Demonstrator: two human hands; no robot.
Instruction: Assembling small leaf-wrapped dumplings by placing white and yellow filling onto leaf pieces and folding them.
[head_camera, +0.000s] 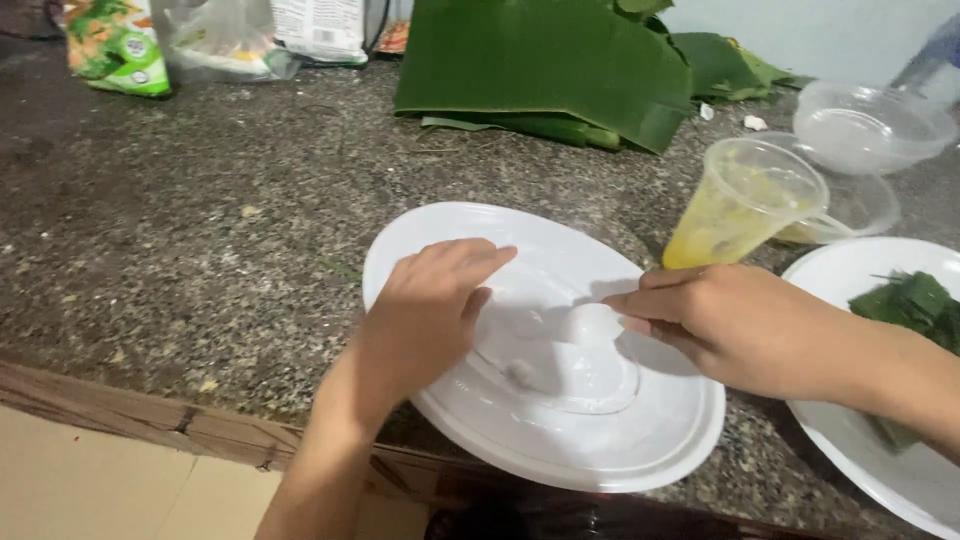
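A large white plate sits at the near edge of a speckled stone counter, with a flat sheet of white dough on it. My left hand rests palm down on the left part of that dough, fingers together. My right hand comes in from the right, and its fingertips touch a small white dough ball sitting on the sheet. Neither hand grips anything.
A clear plastic jug with yellow liquid stands behind my right hand. Clear bowls sit at the back right. A second white plate holds folded green leaf pieces. Banana leaves and bags lie at the back.
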